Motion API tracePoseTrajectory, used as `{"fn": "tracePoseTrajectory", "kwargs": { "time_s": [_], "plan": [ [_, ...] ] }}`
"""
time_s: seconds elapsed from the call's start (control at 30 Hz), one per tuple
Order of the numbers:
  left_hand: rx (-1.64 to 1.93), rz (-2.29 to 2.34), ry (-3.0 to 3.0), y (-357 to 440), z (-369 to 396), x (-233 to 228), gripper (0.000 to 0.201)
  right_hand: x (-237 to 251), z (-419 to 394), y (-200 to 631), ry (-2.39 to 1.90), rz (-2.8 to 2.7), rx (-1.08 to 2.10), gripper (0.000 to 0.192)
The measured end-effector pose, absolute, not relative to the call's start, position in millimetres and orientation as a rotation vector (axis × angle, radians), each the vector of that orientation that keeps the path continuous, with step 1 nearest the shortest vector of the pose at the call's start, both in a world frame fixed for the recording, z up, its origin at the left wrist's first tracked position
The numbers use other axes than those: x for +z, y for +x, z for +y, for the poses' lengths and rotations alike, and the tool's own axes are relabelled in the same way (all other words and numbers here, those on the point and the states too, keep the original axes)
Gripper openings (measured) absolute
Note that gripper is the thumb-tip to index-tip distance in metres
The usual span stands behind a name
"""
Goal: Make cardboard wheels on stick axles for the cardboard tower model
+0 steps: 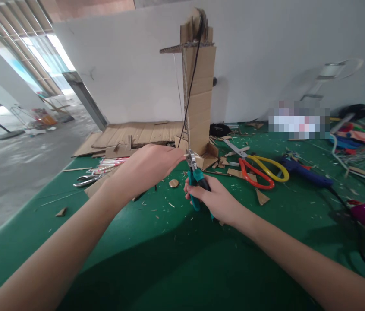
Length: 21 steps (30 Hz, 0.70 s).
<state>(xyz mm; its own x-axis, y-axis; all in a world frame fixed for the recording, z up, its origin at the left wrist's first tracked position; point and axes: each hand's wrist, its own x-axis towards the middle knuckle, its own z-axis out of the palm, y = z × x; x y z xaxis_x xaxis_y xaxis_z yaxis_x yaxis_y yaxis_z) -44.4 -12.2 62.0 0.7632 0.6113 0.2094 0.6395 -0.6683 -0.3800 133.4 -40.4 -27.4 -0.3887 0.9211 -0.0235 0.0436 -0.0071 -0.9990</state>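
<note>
Teal-handled pliers point(196, 179) sit in my right hand point(216, 199), which is clenched around the grips, the metal nose pointing up toward the foot of the cardboard tower point(198, 90). My left hand point(152, 166) reaches in from the left with its fingers closed near the plier tips, pinching something there; what it pinches is too small for me to tell. A thin black cord point(194, 71) runs down the front of the tower from its top to about where my hands meet.

The tower stands upright on the green counter point(176, 250), just beyond both hands. Right of the pliers lie scissors with one red and one yellow handle point(258, 170), and further right a blue glue gun point(302, 171). On the left I see flat cardboard sheets point(137, 134) at the far side, a bundle of red-and-white sticks point(111, 164) and a pair of metal tongs point(87, 179) nearer. A small round cardboard disc point(174, 183) lies between my hands. Scraps litter the counter.
</note>
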Motion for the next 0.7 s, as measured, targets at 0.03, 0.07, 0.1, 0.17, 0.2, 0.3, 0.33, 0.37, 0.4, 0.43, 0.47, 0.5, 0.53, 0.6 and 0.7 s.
{"fn": "tracePoseTrajectory", "kwargs": {
  "time_s": [0.03, 0.07, 0.1, 0.17, 0.2, 0.3, 0.33, 0.37, 0.4, 0.43, 0.47, 0.5, 0.53, 0.6, 0.7],
  "plan": [
    [-0.097, -0.944, -2.528, -44, -12, 62, 0.025, -28, -41, 133, -1.056, -1.537, 1.471, 0.014],
    [-0.105, -0.943, -2.529, -44, -12, 61, 0.024, -28, -41, 133, -1.073, -1.555, 1.445, 0.016],
    [-0.115, -0.944, -2.527, -44, -12, 60, 0.023, -28, -40, 133, -1.087, -1.575, 1.415, 0.017],
    [-0.154, -0.944, -2.522, -45, -10, 56, 0.022, -29, -40, 133, -1.116, -1.598, 1.37, 0.02],
    [-0.177, -0.937, -2.529, -45, -9, 54, 0.022, -29, -40, 132, -1.127, -1.599, 1.364, 0.021],
    [-0.229, -0.953, -2.562, -44, -7, 52, 0.023, -31, -40, 131, -1.144, -1.586, 1.342, 0.022],
    [-0.237, -0.969, -2.574, -44, -6, 52, 0.023, -31, -40, 130, -1.145, -1.593, 1.314, 0.021],
    [-0.243, -0.991, -2.587, -43, -6, 53, 0.024, -31, -40, 130, -1.143, -1.608, 1.28, 0.021],
    [-0.252, -1.018, -2.599, -42, -6, 55, 0.026, -30, -41, 130, -1.136, -1.625, 1.248, 0.02],
    [-0.265, -1.042, -2.614, -40, -7, 57, 0.028, -29, -41, 130, -1.123, -1.64, 1.228, 0.019],
    [-0.28, -1.062, -2.629, -39, -7, 59, 0.03, -27, -41, 131, -1.107, -1.65, 1.222, 0.018],
    [-0.296, -1.08, -2.642, -38, -8, 61, 0.032, -26, -41, 131, -1.093, -1.654, 1.221, 0.016],
    [-0.312, -1.093, -2.651, -37, -9, 62, 0.033, -25, -41, 132, -1.087, -1.657, 1.223, 0.015],
    [-0.322, -1.094, -2.659, -36, -10, 63, 0.033, -23, -42, 132, -1.101, -1.671, 1.219, 0.013],
    [-0.28, -1.061, -2.652, -36, -10, 62, 0.032, -24, -42, 132, -1.136, -1.71, 1.188, 0.012]
  ]
}}
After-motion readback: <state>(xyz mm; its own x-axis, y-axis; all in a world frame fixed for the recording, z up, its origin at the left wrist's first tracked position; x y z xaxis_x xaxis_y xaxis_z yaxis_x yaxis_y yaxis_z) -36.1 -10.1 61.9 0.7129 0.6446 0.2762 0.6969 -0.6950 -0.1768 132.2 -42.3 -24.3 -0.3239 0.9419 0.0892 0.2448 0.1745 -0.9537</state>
